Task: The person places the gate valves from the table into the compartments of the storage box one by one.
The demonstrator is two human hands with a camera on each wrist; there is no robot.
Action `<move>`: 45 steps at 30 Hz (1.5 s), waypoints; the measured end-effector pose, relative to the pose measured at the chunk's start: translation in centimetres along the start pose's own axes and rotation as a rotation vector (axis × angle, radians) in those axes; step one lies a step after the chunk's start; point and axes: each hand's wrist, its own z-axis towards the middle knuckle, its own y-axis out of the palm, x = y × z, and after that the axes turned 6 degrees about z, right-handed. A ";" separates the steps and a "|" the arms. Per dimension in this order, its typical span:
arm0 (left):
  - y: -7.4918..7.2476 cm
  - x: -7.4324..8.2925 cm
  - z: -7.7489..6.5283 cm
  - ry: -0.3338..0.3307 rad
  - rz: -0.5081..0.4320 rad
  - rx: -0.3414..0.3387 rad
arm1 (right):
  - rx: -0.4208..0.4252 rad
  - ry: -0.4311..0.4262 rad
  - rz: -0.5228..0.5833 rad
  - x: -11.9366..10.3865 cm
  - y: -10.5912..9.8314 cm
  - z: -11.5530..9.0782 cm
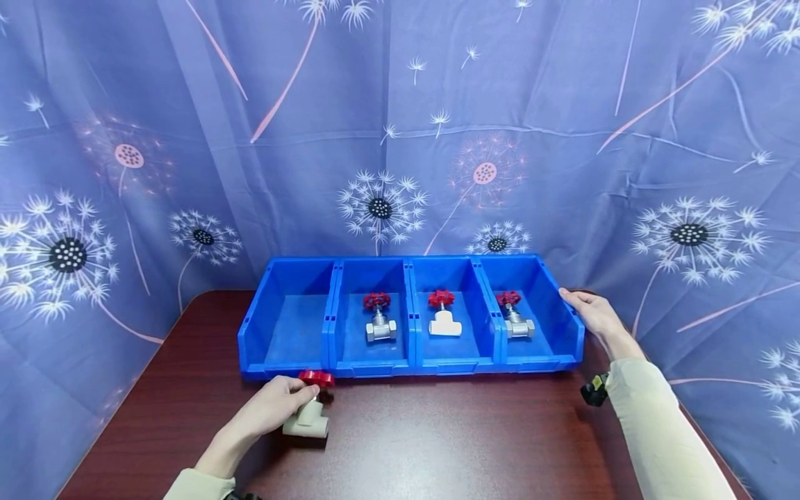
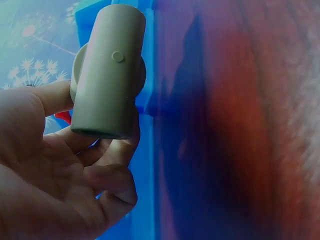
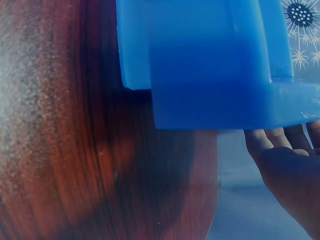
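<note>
My left hand (image 1: 269, 410) grips a beige plastic valve (image 1: 306, 422) with a red handwheel, in front of the leftmost bin. In the left wrist view, the valve's tube-shaped body (image 2: 110, 75) faces the camera, with thumb and fingers behind it. Over at the right end, my right hand (image 1: 596, 316) touches the outer side of the rightmost blue bin (image 1: 565, 333), fingertips at its rim. The right wrist view shows that hand (image 3: 290, 165) beside the bin wall, its fingertips partly hidden. The leftmost bin (image 1: 296, 326) has no valve in it.
Four joined blue bins stand in a row on a dark wooden table (image 1: 437, 437). A metal valve (image 1: 380, 326), a white valve (image 1: 444, 321) and another metal valve (image 1: 517, 323) lie in separate bins, each with a red handwheel. A dandelion-print curtain (image 1: 400, 139) hangs behind.
</note>
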 end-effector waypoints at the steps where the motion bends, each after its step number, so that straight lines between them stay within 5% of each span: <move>1: -0.2 0.0 0.0 -0.006 -0.001 -0.002 | -0.001 0.005 0.000 0.0 0.0 0.0; 12: -2.0 0.6 0.0 -0.031 0.013 -0.050 | -0.006 0.032 0.031 0.0 -0.1 -0.1; 22: -3.6 1.7 0.3 -0.012 0.026 -0.016 | -0.018 0.049 0.047 -0.1 0.0 -0.1; 39: -6.2 2.2 2.4 -0.001 0.052 0.042 | 0.033 -0.015 -0.012 0.1 0.2 0.0; 45: -6.5 2.7 3.7 -0.047 0.042 0.057 | 0.045 -0.031 -0.021 -0.1 -0.2 0.1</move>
